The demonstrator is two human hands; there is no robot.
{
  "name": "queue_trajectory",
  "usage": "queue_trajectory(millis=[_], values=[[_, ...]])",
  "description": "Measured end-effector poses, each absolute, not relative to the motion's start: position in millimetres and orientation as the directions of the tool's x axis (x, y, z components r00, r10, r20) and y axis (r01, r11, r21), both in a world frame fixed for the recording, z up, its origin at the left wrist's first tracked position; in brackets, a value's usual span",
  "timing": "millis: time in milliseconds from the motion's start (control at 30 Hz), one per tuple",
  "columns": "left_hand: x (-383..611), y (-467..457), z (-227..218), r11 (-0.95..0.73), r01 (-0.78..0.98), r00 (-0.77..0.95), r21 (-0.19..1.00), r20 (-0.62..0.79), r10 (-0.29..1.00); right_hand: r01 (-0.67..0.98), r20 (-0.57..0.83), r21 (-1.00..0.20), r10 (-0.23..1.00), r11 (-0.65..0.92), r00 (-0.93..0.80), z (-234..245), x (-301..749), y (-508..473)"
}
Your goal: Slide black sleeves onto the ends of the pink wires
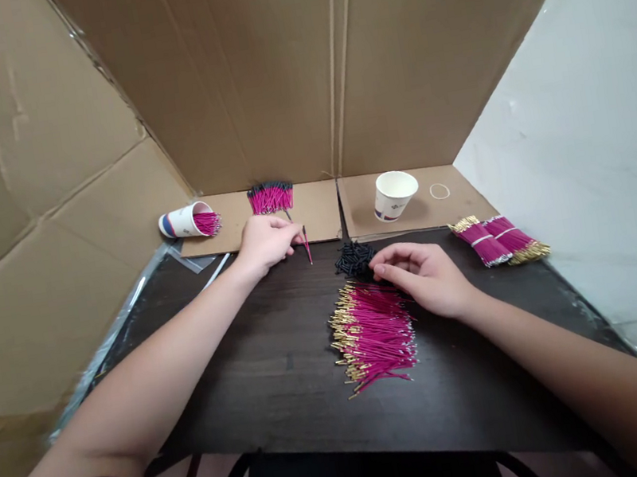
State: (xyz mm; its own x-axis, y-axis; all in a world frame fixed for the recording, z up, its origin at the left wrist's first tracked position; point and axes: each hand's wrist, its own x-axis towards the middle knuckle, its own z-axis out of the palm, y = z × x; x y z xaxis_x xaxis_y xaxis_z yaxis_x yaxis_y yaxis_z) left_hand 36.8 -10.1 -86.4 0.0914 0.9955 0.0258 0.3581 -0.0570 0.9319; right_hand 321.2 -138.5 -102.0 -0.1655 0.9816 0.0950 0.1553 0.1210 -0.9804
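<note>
My left hand (269, 240) is closed in a pinch around a short magenta wire (308, 250) with a black upper end, its bare tip pointing down over the table. Just behind that hand lies a row of magenta wires with black ends (271, 197). My right hand (426, 274) has thumb and forefinger pinched at the right edge of a heap of small black sleeves (352, 259); whatever may be between the fingertips is too small to make out. Below it spreads a pile of magenta wires with gold tips (376, 334).
A paper cup (183, 222) lies on its side at left with magenta wires in it. Another cup (395, 196) stands upright beside a rubber band (440, 191) on a cardboard sheet (321, 218). Banded wire bundles (497, 240) rest at right. Cardboard walls (256, 71) enclose the dark table (245, 387).
</note>
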Motion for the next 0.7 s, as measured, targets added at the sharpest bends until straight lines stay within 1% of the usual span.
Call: queue_trajectory(millis=[67, 133, 233, 333, 500, 600, 700], values=[[29.3, -6.1, -88.3, -0.067, 0.501, 0.088, 0.863, 0.026, 0.996, 0.182, 0.114, -0.973, 0.980, 0.143, -0.163, -105.0, 322.3, -137.0], [28.7, -10.0, -87.2, -0.032, 0.610, 0.066, 0.791, -0.011, 0.998, 0.203, 0.130, -0.966, 0.978, 0.162, -0.163, -106.6, 323.1, -136.3], [33.5, -18.2, -83.2, 0.026, 0.703, 0.033, 0.711, -0.069, 0.997, 0.225, 0.141, -0.958, 0.976, 0.177, -0.168, -107.9, 323.9, -135.8], [36.1, -19.9, -83.0, 0.040, 0.719, 0.023, 0.694, -0.080, 0.997, 0.239, 0.146, -0.954, 0.976, 0.183, -0.163, -109.6, 324.6, -135.1], [35.0, -17.4, -90.2, 0.034, 0.682, 0.032, 0.730, -0.076, 0.997, 0.239, 0.162, -0.951, 0.974, 0.198, -0.159, -112.2, 326.6, -133.1], [36.9, -18.8, -91.2, 0.016, 0.677, 0.022, 0.736, -0.042, 0.999, 0.257, 0.166, -0.945, 0.974, 0.201, -0.152, -113.1, 328.7, -131.6], [39.4, -20.6, -90.1, -0.037, 0.687, 0.026, 0.725, 0.027, 0.999, 0.301, 0.181, -0.929, 0.973, 0.216, -0.142, -113.6, 331.1, -130.6]])
